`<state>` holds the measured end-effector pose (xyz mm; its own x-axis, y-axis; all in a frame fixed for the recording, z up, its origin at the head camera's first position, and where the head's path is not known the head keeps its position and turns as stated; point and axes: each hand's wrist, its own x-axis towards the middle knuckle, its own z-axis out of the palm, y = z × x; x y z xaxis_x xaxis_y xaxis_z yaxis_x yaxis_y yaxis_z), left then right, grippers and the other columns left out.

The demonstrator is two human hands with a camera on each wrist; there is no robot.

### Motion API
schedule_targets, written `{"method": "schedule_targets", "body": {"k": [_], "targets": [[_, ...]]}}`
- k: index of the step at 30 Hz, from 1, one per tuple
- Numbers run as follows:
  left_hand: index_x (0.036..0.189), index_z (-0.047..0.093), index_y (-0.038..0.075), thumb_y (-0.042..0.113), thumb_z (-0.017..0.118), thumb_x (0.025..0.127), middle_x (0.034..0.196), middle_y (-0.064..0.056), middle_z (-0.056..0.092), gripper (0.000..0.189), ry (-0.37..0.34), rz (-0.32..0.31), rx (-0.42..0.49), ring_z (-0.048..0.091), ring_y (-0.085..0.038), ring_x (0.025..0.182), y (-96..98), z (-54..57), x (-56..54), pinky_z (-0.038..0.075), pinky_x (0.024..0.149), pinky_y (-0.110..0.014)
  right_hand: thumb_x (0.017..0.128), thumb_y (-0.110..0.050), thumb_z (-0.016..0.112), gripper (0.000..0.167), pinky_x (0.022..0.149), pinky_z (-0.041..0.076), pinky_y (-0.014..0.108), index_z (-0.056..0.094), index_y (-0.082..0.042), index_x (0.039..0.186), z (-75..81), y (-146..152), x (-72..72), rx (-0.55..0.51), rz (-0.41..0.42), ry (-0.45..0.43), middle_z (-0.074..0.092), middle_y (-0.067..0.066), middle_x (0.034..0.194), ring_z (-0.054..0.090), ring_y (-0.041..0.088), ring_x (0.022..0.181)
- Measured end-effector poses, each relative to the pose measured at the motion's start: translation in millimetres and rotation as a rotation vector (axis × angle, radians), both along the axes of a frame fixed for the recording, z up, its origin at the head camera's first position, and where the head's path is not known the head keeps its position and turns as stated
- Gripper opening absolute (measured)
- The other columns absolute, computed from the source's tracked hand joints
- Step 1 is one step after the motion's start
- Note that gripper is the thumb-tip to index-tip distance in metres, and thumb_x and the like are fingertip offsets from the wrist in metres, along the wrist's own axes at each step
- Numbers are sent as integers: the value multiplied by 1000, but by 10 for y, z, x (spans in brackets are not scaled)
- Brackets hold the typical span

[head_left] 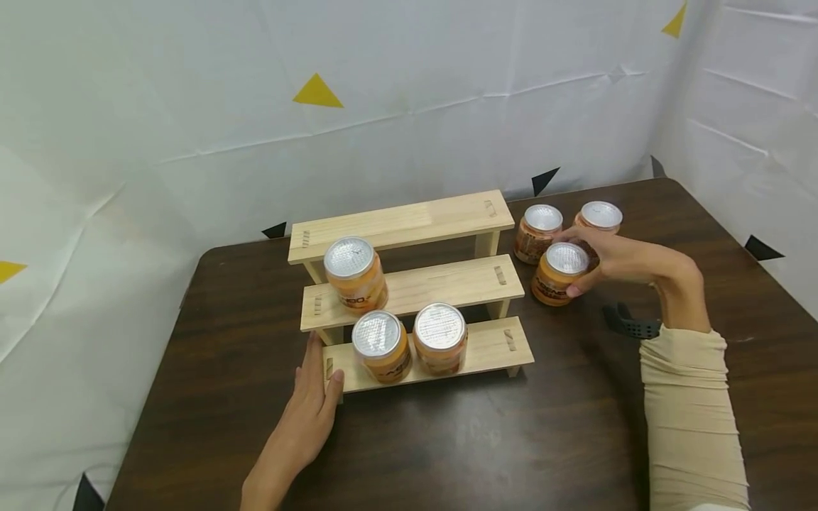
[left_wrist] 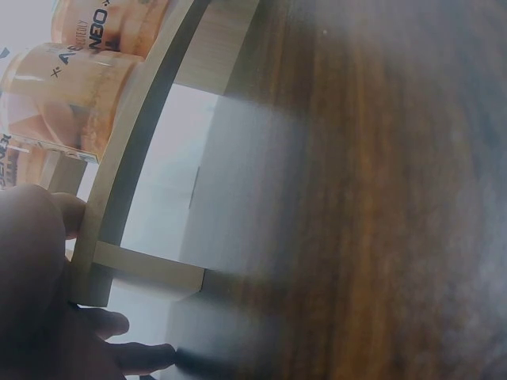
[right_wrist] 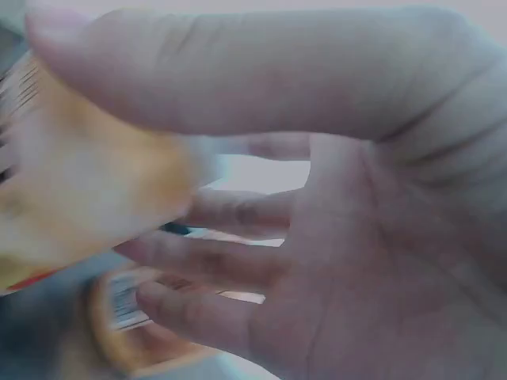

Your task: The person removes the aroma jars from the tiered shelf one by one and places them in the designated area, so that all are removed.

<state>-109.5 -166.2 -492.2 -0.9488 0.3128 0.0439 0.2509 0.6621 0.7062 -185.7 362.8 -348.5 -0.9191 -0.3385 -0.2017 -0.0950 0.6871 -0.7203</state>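
Note:
My right hand [head_left: 610, 255] holds an orange-labelled jar with a silver lid [head_left: 554, 280], right of a three-step wooden rack [head_left: 456, 284]. In the right wrist view the thumb lies along the near side of this blurred jar [right_wrist: 87, 182], with the fingers on the far side. My left hand [head_left: 307, 415] rests against the rack's left end, fingers extended along its side and thumb at the bottom step. One similar jar [head_left: 361, 287] stands on the middle step at the left. Two more, a left jar [head_left: 388, 362] and a right jar [head_left: 441, 348], stand on the bottom step.
Just behind the held jar are two more jars, one nearer the rack [head_left: 533, 241] and one farther right [head_left: 602, 216]. A black strap-like item [head_left: 629, 323] is by the right wrist. White sheeting [head_left: 415, 156] hangs behind the dark wooden table [head_left: 486, 433].

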Motion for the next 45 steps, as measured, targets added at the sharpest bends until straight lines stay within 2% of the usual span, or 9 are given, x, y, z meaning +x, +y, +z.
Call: {"method": "schedule_targets", "body": {"k": [4,7,12,19,23,28,33,39,45], "targets": [[176,-8,8,45,36,121,185,-17,-11,80,-14,-1,18,-3,-41,171,48,144,55,3,130,-77,100,-9,82,65,101,51,20,51,4,155,288,-128,137,40,-35,123,59,26,153,59,44,140],[175,-6,3,41,38,121,184,-23,-9,79,-18,-1,38,-3,-44,170,96,301,101,-1,130,-74,107,-15,75,54,95,49,9,55,-1,155,466,-338,206,-25,-43,181,63,20,152,65,34,139],[175,-8,3,41,35,122,184,-21,-11,78,-61,7,7,-4,-43,170,138,370,105,0,132,-73,109,-12,71,50,99,54,15,56,-8,157,551,-674,218,-174,62,185,67,15,148,68,15,132],[173,-6,-4,41,34,122,183,-26,-10,79,-90,5,-11,-3,-47,169,177,470,150,2,129,-77,111,-15,68,46,96,55,16,57,-11,155,630,-746,322,-220,-17,224,76,6,132,75,6,112],[175,-5,2,42,37,121,183,-24,-8,79,-44,16,33,-2,-44,170,108,307,102,1,129,-77,113,-10,63,41,101,56,18,58,-4,153,618,-925,312,-350,123,228,77,5,134,74,11,121],[175,-7,1,43,35,122,183,-24,-11,80,-50,-2,44,-5,-45,170,165,348,100,0,129,-77,113,-13,64,41,110,55,27,59,-5,153,502,-1296,227,-436,257,144,72,8,145,67,21,137],[173,-6,-4,43,33,122,183,-25,-11,80,-76,-5,-6,-4,-47,169,249,454,114,2,129,-77,111,-14,67,45,114,55,37,58,-8,156,404,-1517,201,-440,249,107,66,8,153,63,25,144],[174,-5,-3,43,35,122,183,-26,-9,80,-49,-3,15,-3,-47,169,241,409,85,1,130,-76,112,-19,67,54,120,50,53,50,-13,163,326,-1654,183,-417,242,96,57,6,164,58,28,150],[173,-5,-4,42,34,122,183,-26,-9,79,-60,5,5,-3,-47,169,264,434,93,2,130,-76,111,-15,67,58,123,46,58,46,-7,164,273,-1739,147,-446,275,110,54,15,165,57,34,150]]}}
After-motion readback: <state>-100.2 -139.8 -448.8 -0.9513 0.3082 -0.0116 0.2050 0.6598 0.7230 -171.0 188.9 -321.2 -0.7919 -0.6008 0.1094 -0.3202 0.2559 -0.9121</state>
